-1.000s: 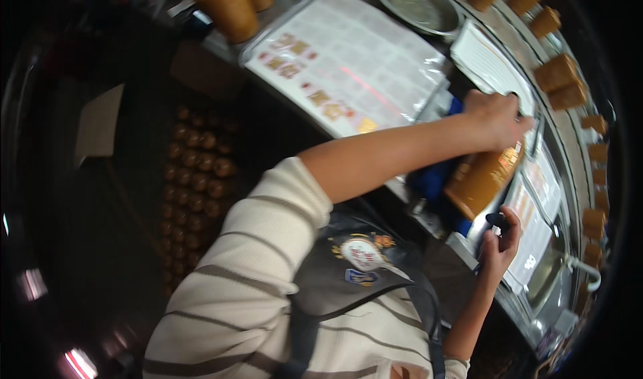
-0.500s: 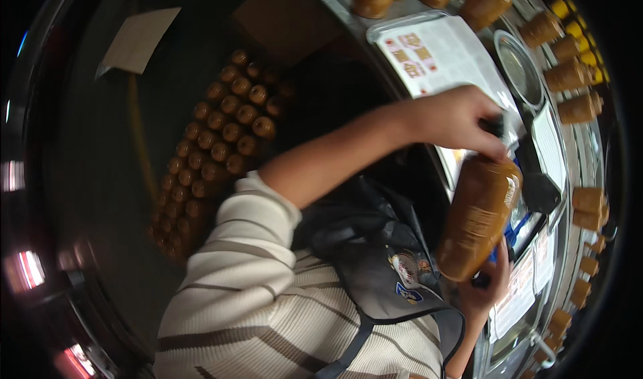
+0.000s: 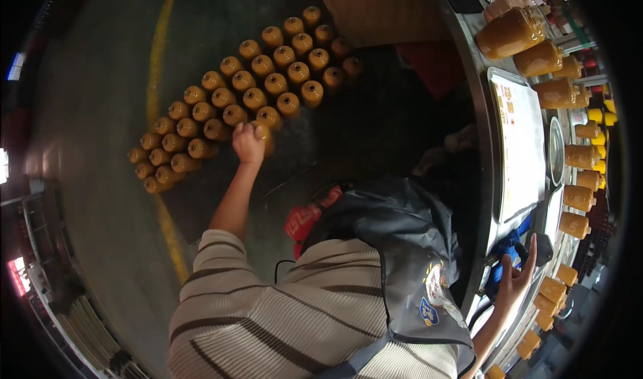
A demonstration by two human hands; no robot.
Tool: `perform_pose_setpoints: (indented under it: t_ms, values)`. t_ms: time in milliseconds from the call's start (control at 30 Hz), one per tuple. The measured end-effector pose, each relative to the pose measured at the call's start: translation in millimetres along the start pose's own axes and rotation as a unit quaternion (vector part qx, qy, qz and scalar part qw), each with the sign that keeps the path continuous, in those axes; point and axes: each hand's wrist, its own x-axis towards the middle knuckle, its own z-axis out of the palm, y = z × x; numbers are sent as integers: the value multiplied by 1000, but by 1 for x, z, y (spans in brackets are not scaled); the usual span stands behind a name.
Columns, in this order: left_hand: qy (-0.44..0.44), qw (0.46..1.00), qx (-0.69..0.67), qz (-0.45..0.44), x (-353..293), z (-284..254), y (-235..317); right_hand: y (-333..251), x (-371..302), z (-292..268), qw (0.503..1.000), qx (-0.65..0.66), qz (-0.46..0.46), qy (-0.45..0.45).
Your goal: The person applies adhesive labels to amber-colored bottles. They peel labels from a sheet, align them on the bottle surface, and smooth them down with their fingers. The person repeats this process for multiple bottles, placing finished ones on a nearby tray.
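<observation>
My left hand (image 3: 249,143) reaches to the floor on the left. Its fingers are closed round the top of a brown bottle (image 3: 265,139) at the near edge of a block of similar bottles (image 3: 254,99), which stand upright in rows. My right hand (image 3: 516,282) is over the workbench on the right, index finger and thumb stretched apart. Beside its fingertips lies a black object (image 3: 540,249), its kind unclear. A blue thing (image 3: 504,255), perhaps cloth or plastic, is bunched next to that hand.
On the metal bench are a tray (image 3: 522,144) lined with printed white sheets and a round metal bowl (image 3: 555,151). Brown bottles (image 3: 512,34) line its far side. A cardboard sheet (image 3: 382,7) is beyond the floor bottles; a yellow line (image 3: 159,50) crosses the floor.
My left hand has swung from the bench, where it held a brown bottle, left and down to the rows on the floor. My right hand's fingers have spread. The view has turned left.
</observation>
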Motion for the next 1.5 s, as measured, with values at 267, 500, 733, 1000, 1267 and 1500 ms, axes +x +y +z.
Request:
perform_pose_setpoints:
  t_ms: [267,500,733,1000,1267,1500]
  values:
    - [-134,969,39,-204,-12,81,-80,99,-18,-70,998,-37,15,46]
    - [-117,959,14,-259,-42,95,-80,85,-14,-91,993,10,96,71]
    - [-7,951,-290,-102,41,85,176,29,-24,-81,978,113,138,106]
    - [-122,665,-618,400,79,-70,687,15,-19,-68,975,146,121,115]
    - [-108,882,-356,288,150,48,863,95,-64,-67,915,183,265,242]
    - [2,843,-382,379,149,-11,829,130,-59,-68,905,231,274,231]
